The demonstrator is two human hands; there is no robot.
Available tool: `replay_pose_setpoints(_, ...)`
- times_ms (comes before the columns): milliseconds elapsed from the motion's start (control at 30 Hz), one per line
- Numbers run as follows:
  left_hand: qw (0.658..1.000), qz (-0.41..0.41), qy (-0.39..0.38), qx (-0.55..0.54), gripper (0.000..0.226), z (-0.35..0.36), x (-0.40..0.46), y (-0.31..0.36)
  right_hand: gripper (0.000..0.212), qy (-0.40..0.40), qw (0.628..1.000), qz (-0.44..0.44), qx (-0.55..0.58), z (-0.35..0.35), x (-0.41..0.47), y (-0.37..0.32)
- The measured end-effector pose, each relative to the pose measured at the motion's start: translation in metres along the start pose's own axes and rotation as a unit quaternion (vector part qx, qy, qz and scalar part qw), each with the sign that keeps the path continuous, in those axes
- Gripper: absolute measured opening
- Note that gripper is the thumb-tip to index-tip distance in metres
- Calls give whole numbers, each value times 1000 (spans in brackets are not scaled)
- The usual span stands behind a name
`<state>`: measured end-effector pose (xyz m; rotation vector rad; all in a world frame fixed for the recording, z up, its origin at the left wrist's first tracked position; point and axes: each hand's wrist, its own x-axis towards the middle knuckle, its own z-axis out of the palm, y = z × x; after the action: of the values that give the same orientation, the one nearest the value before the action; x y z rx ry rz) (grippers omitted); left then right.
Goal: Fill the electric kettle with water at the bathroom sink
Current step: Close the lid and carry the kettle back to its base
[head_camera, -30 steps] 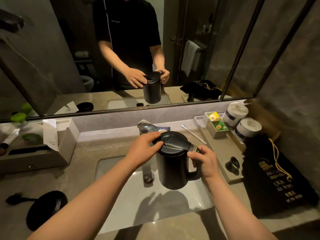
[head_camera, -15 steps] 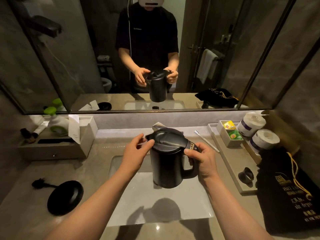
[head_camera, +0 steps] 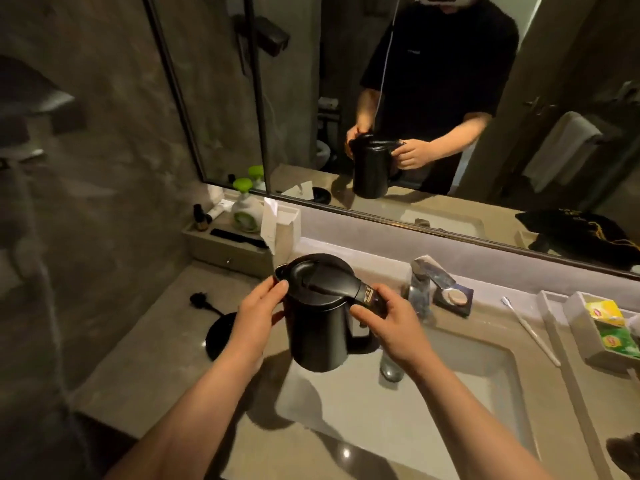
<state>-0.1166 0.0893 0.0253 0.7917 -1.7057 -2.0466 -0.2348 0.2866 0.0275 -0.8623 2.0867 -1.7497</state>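
Observation:
The black electric kettle (head_camera: 320, 323) hangs upright above the left edge of the sink basin (head_camera: 460, 396), its lid closed. My right hand (head_camera: 391, 323) grips the kettle's handle near the top. My left hand (head_camera: 258, 313) rests against the kettle's left side below the spout, fingers curved around the body. The chrome faucet (head_camera: 427, 282) stands just right of the kettle, behind my right hand. No water is visibly running.
The kettle's round black base (head_camera: 221, 336) with its plug (head_camera: 199, 301) lies on the counter to the left. A tray of toiletries (head_camera: 239, 233) stands at the back left. A soap dish (head_camera: 453, 297), a toothbrush (head_camera: 530, 330) and a tea-bag box (head_camera: 609, 327) lie on the right. A mirror (head_camera: 415, 98) spans the wall.
The kettle and both hands have shifted left, from above the basin's middle toward its left edge. The faucet now shows to the kettle's right. My view has swung left.

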Motion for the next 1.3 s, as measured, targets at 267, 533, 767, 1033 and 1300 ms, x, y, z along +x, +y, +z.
replay_pose_setpoints(267,994,-15,108,-20,26,-89,2,0,17,-138,988,-18,-65,94,51,0)
replay_pose_setpoints(533,983,-2,180,-41,33,-131,18,-12,17,-209,973,-16,-98,143,85,13)
replay_pose_setpoints(767,983,-11,183,-18,40,-142,29,-20,22,-222,971,9,-85,158,96,25)
replay_pose_setpoints(1033,982,-15,189,-21,42,-142,28,-30,20,-235,969,4,-79,155,97,31)
replay_pose_setpoints(1300,985,-16,172,-22,36,-140,25,-40,27,-240,966,11,-97,154,90,40)
